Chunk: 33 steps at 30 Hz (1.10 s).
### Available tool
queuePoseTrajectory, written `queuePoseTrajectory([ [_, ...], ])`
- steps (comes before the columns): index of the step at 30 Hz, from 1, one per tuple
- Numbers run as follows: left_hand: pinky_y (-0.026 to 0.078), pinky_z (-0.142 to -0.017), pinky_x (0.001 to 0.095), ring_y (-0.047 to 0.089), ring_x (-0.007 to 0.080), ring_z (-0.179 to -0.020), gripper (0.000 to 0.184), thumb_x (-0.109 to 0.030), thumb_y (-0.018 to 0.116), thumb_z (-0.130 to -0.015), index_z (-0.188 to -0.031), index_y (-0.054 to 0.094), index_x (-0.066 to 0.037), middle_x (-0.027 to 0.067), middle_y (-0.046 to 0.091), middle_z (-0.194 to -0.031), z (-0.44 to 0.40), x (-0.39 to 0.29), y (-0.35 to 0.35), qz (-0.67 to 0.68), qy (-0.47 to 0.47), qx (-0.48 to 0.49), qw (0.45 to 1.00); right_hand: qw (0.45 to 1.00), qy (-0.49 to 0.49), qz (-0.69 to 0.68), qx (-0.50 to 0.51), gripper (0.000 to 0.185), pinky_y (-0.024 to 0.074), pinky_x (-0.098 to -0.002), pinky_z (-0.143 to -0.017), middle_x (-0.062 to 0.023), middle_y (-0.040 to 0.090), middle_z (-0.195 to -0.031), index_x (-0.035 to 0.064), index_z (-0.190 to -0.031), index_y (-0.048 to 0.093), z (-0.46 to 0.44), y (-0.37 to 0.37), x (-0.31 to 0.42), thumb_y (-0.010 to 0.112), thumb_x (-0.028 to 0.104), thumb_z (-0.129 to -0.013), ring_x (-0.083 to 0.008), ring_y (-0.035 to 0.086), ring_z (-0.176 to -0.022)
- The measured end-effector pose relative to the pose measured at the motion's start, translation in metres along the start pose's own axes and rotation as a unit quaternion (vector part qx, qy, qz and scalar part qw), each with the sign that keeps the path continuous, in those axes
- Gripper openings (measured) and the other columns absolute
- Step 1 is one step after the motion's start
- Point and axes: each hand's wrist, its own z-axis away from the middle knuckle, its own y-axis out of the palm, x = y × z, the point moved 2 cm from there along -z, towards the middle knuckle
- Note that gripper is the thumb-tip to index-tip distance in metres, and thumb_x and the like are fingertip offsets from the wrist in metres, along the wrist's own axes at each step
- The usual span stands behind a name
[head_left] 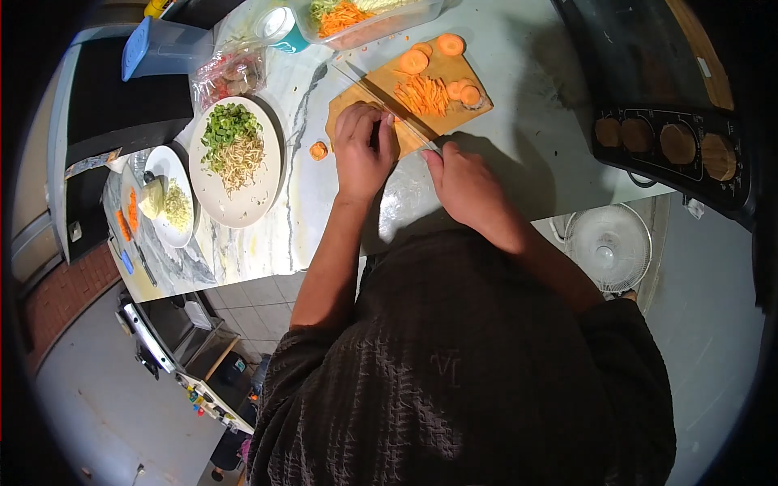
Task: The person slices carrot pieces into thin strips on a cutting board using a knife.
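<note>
My right hand (466,182) grips the handle of a kitchen knife (415,128), its long blade slanting up and left across a wooden cutting board (454,117). My left hand (363,146) is closed on the board's left part, fingers curled beside the blade. A bit of orange shows by its fingertips, but what they hold is mostly hidden. Beyond the blade lie a heap of carrot strips (421,95) and several round carrot slices (414,61). One carrot end piece (318,151) rests on the marble counter, left of my left hand.
A plastic container (389,31) of shredded vegetables stands behind the board. To the left are a large plate (268,190) with chopped greens and sprouts, a smaller plate (180,233), and a plastic bag (219,77). A black stove (660,121) borders the right side.
</note>
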Motion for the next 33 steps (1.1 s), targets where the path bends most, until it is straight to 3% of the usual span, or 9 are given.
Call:
queuePoseTrajectory([
  [16, 0.048, -0.083, 0.0413, 0.059, 0.0343, -0.094, 0.008, 0.000, 0.067, -0.079, -0.083, 0.061, 0.002, 0.0149, 0.063, -0.088, 0.002, 0.004, 0.003, -0.008, -0.002, -0.002, 1.000, 0.999, 0.016, -0.025, 0.028, 0.041, 0.0501, -0.0537, -0.072, -0.0300, 0.064, -0.081, -0.0059, -0.092, 0.056, -0.008, 0.001, -0.001, 0.049, 0.034, -0.097, -0.0486, 0.062, -0.081],
  [25, 0.048, -0.083, 0.0402, 0.059, 0.0337, -0.094, 0.008, -0.001, 0.068, -0.079, -0.084, 0.062, 0.001, 0.0142, 0.063, -0.089, 0.001, 0.004, 0.004, -0.020, 0.009, -0.008, 1.000, 1.000, 0.003, -0.023, -0.005, 0.042, 0.0501, -0.0535, -0.072, -0.0323, 0.063, -0.079, -0.0057, -0.092, 0.056, -0.017, 0.007, 0.000, 0.049, 0.036, -0.097, -0.0469, 0.063, -0.080],
  [33, 0.047, -0.086, 0.0411, 0.059, 0.0334, -0.095, 0.007, -0.001, 0.067, -0.079, -0.085, 0.063, 0.000, 0.0133, 0.064, -0.092, 0.002, 0.001, 0.003, -0.018, 0.001, -0.004, 1.000, 1.000, 0.022, 0.013, -0.013, 0.041, 0.0496, -0.0532, -0.071, -0.0275, 0.064, -0.076, -0.0016, -0.093, 0.055, 0.004, 0.000, -0.025, 0.049, 0.039, -0.097, -0.0470, 0.063, -0.077],
])
